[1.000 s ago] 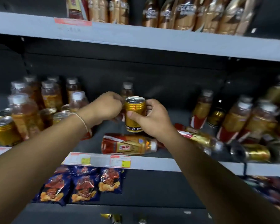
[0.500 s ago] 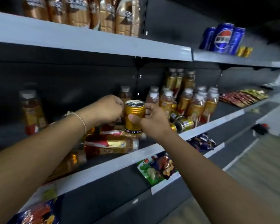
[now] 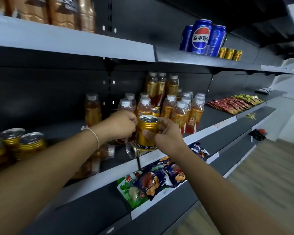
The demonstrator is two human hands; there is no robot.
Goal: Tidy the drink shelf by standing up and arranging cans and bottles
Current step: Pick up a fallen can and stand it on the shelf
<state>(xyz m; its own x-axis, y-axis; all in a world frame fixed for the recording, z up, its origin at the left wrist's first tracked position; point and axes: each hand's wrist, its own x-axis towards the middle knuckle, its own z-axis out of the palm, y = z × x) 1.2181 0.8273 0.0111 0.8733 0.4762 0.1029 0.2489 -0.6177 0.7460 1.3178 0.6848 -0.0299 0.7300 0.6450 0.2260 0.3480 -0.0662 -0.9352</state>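
One head cam only, wide-angle, worn at approx shelf height, facing fwd and angled right along the shelving run. Very close: both forearms fill the lower frame, drink shelf (image 3: 209, 128) within arm's reach. Upper shelf (image 3: 71, 41) seen from slightly below, lower shelves from above. Right edge blurred, prob floor there

Both arms outstretched; left hand (image 3: 124, 123) fisted; right hand (image 3: 165, 131) curled, gripping.
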